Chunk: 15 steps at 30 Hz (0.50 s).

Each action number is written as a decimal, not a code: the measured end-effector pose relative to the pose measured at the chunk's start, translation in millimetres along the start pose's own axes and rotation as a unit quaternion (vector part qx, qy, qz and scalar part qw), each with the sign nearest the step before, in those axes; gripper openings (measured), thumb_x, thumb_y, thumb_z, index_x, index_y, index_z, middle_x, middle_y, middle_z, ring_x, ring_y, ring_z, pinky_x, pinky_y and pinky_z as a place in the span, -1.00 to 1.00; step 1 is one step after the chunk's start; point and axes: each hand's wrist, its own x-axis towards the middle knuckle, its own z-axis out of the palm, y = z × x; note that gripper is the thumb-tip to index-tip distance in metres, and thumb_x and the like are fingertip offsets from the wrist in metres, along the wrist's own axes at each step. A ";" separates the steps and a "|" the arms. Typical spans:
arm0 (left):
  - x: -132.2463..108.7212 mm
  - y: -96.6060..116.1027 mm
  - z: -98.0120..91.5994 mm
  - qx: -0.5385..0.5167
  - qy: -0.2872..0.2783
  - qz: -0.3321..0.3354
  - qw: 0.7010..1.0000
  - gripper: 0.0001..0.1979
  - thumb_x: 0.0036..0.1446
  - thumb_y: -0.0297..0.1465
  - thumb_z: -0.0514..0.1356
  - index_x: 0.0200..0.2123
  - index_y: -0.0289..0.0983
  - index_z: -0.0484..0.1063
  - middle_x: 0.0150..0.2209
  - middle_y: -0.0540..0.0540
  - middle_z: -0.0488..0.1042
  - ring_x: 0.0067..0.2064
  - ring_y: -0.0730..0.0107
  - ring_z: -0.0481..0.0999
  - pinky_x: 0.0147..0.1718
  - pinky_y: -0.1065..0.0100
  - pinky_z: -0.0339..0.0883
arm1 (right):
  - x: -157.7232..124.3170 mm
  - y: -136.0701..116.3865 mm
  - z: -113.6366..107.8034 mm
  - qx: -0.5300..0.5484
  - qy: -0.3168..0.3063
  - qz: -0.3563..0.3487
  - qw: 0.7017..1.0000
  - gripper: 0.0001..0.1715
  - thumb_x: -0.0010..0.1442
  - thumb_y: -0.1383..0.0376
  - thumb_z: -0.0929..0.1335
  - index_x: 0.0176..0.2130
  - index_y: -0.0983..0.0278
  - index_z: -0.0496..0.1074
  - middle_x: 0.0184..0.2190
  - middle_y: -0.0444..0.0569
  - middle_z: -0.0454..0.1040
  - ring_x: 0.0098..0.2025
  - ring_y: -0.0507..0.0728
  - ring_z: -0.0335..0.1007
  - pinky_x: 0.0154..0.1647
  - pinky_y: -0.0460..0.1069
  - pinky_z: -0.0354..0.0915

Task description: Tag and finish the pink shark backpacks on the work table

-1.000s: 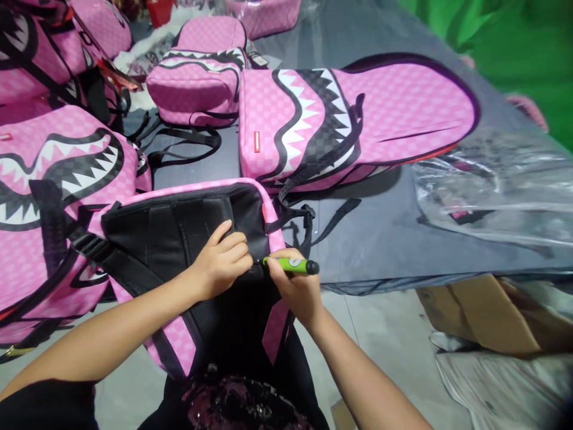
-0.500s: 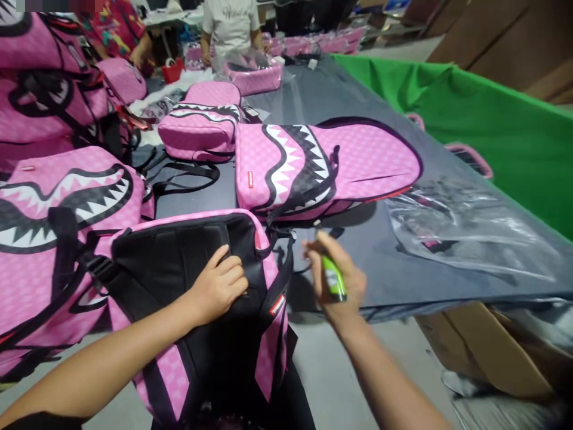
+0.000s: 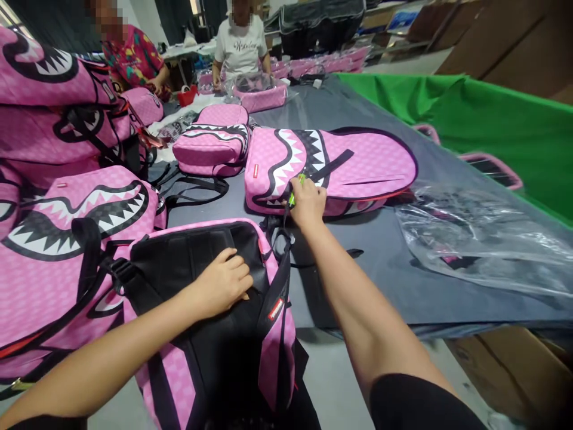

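A pink backpack point(image 3: 273, 382) stands upright in front of me, its black back panel point(image 3: 179, 254) turned towards me. My left hand point(image 3: 228, 282) lies on that panel with its fingers curled against the black padding. My right hand point(image 3: 310, 200) is closed around a small bright green tool point(image 3: 293, 198) with a black end; most of it is hidden by the fingers. It is over the near side of a second pink backpack point(image 3: 376, 158) with a shark-mouth print, which lies flat on the grey table point(image 3: 371, 257). A black strap point(image 3: 333, 164) crosses that bag beside the hand.
More pink shark-mouth backpacks point(image 3: 80, 206) are piled at the left. A smaller pink bag point(image 3: 215, 140) lies beyond. Clear plastic point(image 3: 483, 239) covers the table's right side, near a green cloth barrier point(image 3: 483, 113). Two people point(image 3: 244, 45) work at the far end.
My right hand has moved forward with the green tool, from above the table's near part onto the lying backpack. My left hand stays on the black panel. The view has tilted up slightly.
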 end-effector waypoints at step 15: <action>-4.4 49.6 -127.3 0.078 0.080 -0.048 0.993 -0.84 0.21 -0.36 0.12 -0.41 -0.28 0.38 -0.48 -0.05 0.45 -0.41 0.31 0.41 -0.36 0.24 0.16 | -131.0 -177.1 -190.3 0.158 -0.054 -0.288 0.943 -0.65 0.28 0.40 0.28 0.05 0.19 0.36 -0.01 0.08 0.52 0.13 0.17 0.40 0.08 0.15 0.35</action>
